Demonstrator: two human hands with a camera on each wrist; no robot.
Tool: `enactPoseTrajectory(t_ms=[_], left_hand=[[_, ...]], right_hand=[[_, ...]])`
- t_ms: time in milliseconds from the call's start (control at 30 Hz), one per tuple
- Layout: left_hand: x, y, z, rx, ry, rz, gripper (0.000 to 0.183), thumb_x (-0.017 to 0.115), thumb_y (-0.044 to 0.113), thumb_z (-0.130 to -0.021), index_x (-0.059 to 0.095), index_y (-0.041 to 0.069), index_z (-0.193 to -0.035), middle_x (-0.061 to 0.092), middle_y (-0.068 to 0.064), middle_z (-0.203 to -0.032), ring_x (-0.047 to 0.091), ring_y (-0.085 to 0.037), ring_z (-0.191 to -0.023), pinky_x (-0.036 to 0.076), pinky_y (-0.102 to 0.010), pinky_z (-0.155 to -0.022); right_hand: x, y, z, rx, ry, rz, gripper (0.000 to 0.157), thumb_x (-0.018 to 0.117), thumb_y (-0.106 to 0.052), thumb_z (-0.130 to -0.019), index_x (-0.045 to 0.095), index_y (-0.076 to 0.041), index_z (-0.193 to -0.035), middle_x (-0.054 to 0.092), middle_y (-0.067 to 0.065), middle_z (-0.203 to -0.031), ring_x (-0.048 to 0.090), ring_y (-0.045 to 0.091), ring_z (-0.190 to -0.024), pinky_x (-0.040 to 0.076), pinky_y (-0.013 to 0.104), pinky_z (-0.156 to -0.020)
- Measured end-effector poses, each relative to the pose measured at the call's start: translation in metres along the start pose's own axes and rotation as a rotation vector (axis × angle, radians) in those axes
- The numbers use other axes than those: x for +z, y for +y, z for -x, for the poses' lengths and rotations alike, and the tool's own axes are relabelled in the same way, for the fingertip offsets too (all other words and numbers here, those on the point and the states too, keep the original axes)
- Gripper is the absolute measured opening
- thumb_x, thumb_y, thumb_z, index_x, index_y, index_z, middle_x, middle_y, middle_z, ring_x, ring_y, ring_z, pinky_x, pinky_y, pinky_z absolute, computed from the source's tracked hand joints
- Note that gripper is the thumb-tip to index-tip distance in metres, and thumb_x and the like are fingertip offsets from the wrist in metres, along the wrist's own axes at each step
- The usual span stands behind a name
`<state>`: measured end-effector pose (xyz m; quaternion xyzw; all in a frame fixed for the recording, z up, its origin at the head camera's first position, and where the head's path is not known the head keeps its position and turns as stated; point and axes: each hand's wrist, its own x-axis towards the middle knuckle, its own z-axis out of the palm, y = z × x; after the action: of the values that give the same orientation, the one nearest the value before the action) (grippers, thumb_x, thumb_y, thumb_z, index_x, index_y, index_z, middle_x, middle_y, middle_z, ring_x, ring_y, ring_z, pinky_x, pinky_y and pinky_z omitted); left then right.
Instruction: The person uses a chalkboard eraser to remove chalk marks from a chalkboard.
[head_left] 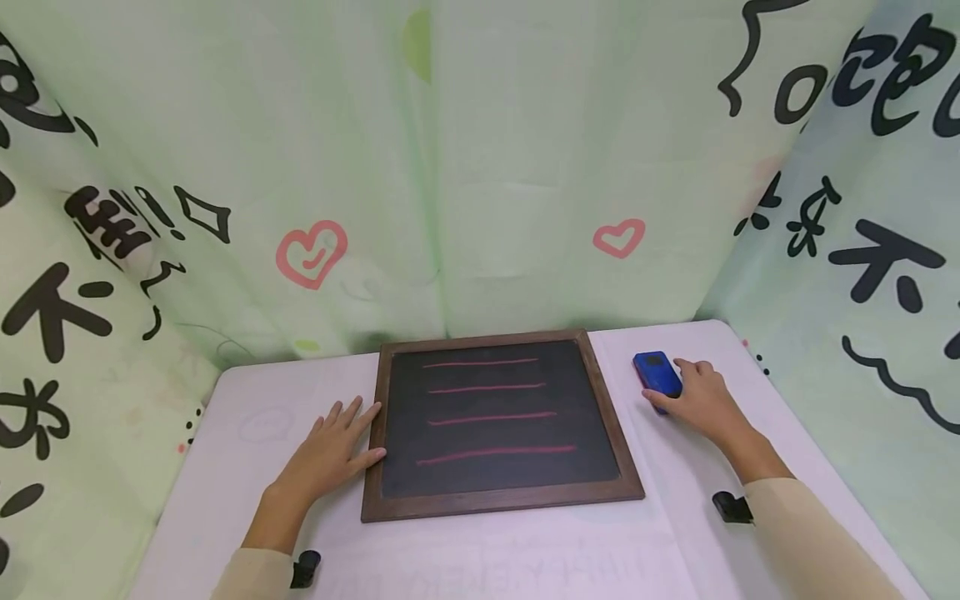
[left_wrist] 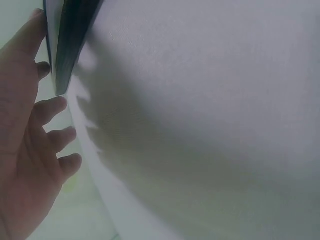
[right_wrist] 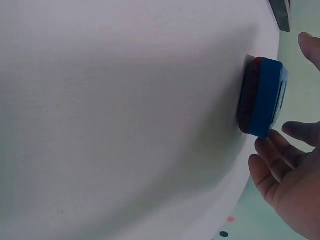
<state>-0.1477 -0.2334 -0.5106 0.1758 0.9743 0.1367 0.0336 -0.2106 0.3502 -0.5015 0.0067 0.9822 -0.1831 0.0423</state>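
Observation:
A blackboard (head_left: 495, 467) in a brown wooden frame lies on the white table, with several pink lines drawn across it. At its left edge is my left hand (head_left: 330, 450), fingers spread, index fingertip and thumb touching the frame. The left wrist view shows the board's edge (left_wrist: 70, 50) beside the thumb and fingers. Right of the board lies a blue board eraser (head_left: 658, 373) with a dark reddish underside. My right hand (head_left: 705, 404) reaches around its near right side. In the right wrist view the thumb stands apart from the eraser (right_wrist: 266, 97), while fingertips come close to its end.
The white table (head_left: 525, 550) carries the board and the eraser. Pale green curtains (head_left: 510, 167) with black characters and pink hearts hang behind and at both sides. A small black device (head_left: 731, 507) sits at the right wrist, another (head_left: 305, 569) at the left.

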Motion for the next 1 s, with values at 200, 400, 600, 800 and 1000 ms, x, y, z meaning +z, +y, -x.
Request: enactPoseTrajectory(t_ms=[200, 400, 600, 800, 1000], left_hand=[[0.004, -0.003, 0.001, -0.011, -0.028, 0.006, 0.074, 0.062, 0.049, -0.101, 0.038, 0.013, -0.161, 0.038, -0.028, -0.161, 0.034, -0.059, -0.145, 0.031, -0.076, -0.112], [0.006, -0.003, 0.000, -0.027, -0.051, 0.040, 0.074, 0.062, 0.048, -0.101, 0.036, 0.014, -0.162, 0.039, -0.029, -0.160, 0.033, -0.062, -0.144, 0.033, -0.079, -0.107], [0.004, -0.003, 0.000, -0.045, -0.060, 0.065, 0.074, 0.062, 0.048, -0.101, 0.036, 0.015, -0.162, 0.037, -0.028, -0.161, 0.031, -0.062, -0.146, 0.034, -0.080, -0.106], [0.006, -0.003, -0.001, -0.046, -0.058, 0.062, 0.074, 0.062, 0.049, -0.101, 0.036, 0.014, -0.162, 0.038, -0.028, -0.161, 0.031, -0.062, -0.146, 0.035, -0.080, -0.105], [0.007, -0.003, 0.000, -0.056, -0.060, 0.061, 0.075, 0.062, 0.049, -0.101, 0.036, 0.015, -0.162, 0.037, -0.028, -0.162, 0.030, -0.062, -0.146, 0.034, -0.080, -0.106]], right_hand=[[0.010, 0.004, -0.003, 0.053, -0.010, -0.025, 0.102, 0.074, -0.052, -0.090, 0.033, 0.024, -0.144, 0.042, 0.046, -0.125, 0.049, 0.056, -0.110, 0.049, 0.070, -0.093], [0.015, 0.004, -0.003, 0.064, 0.004, -0.053, 0.090, 0.072, -0.042, -0.093, 0.035, 0.027, -0.138, 0.044, 0.046, -0.121, 0.051, 0.055, -0.106, 0.050, 0.068, -0.091], [0.018, 0.001, -0.003, 0.078, 0.018, -0.064, 0.084, 0.071, -0.036, -0.093, 0.037, 0.028, -0.135, 0.043, 0.045, -0.119, 0.050, 0.054, -0.105, 0.051, 0.067, -0.091], [0.018, 0.000, -0.003, 0.083, 0.030, -0.067, 0.081, 0.071, -0.033, -0.093, 0.038, 0.029, -0.133, 0.044, 0.044, -0.116, 0.051, 0.054, -0.103, 0.050, 0.066, -0.089], [0.015, 0.000, -0.003, 0.088, 0.008, -0.064, 0.082, 0.069, -0.036, -0.094, 0.036, 0.028, -0.136, 0.043, 0.045, -0.119, 0.051, 0.055, -0.107, 0.050, 0.068, -0.093]])
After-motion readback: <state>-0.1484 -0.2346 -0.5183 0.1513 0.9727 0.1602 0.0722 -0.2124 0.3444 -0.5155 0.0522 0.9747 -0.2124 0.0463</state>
